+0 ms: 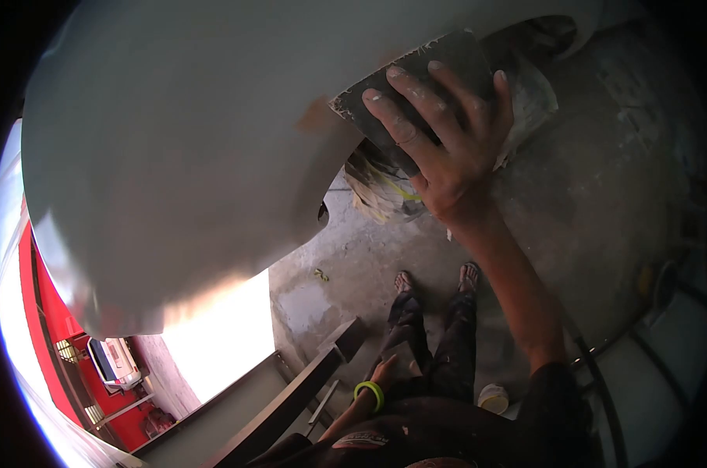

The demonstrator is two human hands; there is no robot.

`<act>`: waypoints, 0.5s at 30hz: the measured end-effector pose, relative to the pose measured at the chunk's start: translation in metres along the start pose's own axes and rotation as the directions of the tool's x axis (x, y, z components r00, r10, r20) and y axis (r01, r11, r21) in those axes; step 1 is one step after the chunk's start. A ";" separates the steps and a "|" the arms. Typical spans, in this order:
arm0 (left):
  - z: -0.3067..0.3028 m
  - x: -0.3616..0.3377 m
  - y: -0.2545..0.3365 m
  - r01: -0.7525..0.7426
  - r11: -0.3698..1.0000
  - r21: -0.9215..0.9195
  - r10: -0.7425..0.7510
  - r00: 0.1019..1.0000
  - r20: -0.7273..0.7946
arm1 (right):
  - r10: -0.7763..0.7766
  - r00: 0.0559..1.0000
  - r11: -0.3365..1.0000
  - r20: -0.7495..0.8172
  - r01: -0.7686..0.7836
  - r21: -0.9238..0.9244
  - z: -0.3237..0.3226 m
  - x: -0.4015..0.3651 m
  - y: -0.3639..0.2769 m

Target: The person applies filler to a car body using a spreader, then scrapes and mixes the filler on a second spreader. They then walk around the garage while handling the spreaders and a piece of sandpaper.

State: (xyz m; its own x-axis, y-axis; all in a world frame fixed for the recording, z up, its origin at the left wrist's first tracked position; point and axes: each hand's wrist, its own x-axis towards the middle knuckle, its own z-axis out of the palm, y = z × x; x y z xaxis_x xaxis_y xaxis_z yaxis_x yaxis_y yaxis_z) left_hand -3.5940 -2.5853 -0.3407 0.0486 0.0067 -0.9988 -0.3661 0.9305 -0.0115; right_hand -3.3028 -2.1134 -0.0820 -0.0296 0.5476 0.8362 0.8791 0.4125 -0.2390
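We stand on a bare concrete floor. Our right hand lies flat, its fingers spread apart and dusted white. They press a dark abrasive sheet against the grey body panel. The sheet's corner juts out past the fingertips. We judge that uneven finger pressure could groove the surface, or that the ungripped sheet could slip. Crumpled masking paper hangs below the wrist. Our left hand hangs by the thigh, and we cannot tell how its fingers are set. We can read no writing.
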 end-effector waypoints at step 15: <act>0.011 -0.011 0.001 -0.058 0.998 0.009 0.058 0.997 -0.059 | 0.050 0.997 0.998 -0.055 -0.047 0.041 0.011 -0.009 0.020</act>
State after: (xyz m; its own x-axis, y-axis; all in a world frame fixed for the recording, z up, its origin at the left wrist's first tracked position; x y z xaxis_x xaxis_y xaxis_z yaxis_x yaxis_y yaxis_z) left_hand -3.5843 -2.5808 -0.3288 -0.0278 0.0396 -0.9988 -0.3597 0.9319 0.0469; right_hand -3.2903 -2.1021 -0.1000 0.0402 0.5267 0.8491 0.8590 0.4158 -0.2987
